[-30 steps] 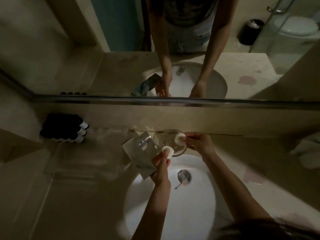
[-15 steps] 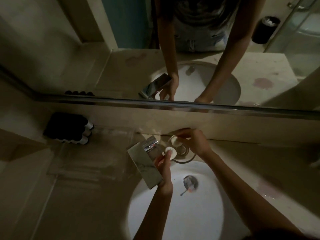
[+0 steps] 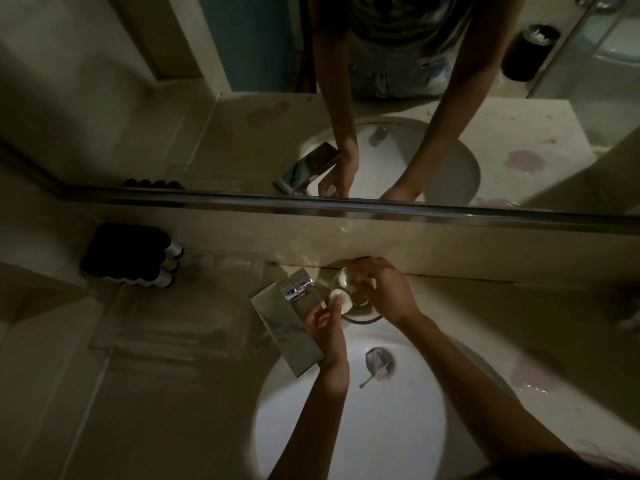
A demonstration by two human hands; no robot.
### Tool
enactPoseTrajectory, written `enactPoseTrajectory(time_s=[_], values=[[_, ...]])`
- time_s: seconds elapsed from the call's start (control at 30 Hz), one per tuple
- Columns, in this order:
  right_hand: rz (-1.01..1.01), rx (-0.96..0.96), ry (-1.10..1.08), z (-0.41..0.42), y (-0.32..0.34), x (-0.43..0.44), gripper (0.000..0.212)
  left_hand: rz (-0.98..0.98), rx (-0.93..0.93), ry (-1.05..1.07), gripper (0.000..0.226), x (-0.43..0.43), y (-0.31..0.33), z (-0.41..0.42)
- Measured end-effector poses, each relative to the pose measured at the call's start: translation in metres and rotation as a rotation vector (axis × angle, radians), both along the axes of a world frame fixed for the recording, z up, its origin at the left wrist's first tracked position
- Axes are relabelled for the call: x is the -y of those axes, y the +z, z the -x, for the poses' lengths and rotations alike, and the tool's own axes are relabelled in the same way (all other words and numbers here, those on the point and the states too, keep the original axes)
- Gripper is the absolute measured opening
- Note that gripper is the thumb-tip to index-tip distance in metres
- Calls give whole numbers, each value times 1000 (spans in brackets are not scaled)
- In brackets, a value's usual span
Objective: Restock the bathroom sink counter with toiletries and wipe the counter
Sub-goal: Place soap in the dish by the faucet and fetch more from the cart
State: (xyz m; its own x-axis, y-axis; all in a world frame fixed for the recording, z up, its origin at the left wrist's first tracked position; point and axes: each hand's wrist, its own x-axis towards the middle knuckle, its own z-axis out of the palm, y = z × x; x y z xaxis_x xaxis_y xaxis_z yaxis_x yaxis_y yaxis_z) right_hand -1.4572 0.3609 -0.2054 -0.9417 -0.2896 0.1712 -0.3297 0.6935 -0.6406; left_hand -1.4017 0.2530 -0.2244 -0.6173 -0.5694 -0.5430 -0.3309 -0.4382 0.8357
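- Two hands work at the back rim of the sink basin (image 3: 346, 438), just right of the faucet (image 3: 289, 327).
- Left hand (image 3: 325, 327): thumb and fingertips pinch a white disc (image 3: 341, 299).
- Right hand (image 3: 388, 292): fingers curl over a second white disc (image 3: 346, 280) in the glass dish (image 3: 362, 304). I can't tell if they're pinching it.

Her right hand (image 3: 384, 292) has come down from the far rim of the glass dish (image 3: 363, 318) and now curls right over its top, close to the back edge of the bench. The second disc (image 3: 346, 280) it pinches has sunk lower into the glass, half hidden under her fingers. Her left hand (image 3: 325, 327) has edged forward too, bringing its white disc (image 3: 341, 299) up against the dish's left side.
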Motion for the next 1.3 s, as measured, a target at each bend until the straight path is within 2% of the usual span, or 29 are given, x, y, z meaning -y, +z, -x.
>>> enactPoseTrajectory(time_s=[0.13, 0.4, 0.57, 0.8, 1.07, 1.3], values=[[-7, 26, -25, 0, -7, -1, 31, 45, -25, 26, 31, -4, -9, 1], [120, 79, -17, 0, -7, 0, 47, 264, -80, -15, 19, -11, -7, 1], [214, 96, -28, -2, -11, -3, 47, 347, -51, -18, 24, -14, -12, 1], [151, 30, -24, -4, -11, -1, 44, 449, -16, -61, 29, -21, -16, -4], [202, 88, 25, -2, -17, -2, 50, 537, -55, -66, 28, -27, -15, -9], [239, 62, 28, -3, -16, -2, 54, 625, -80, -144, 28, -23, -21, -17]])
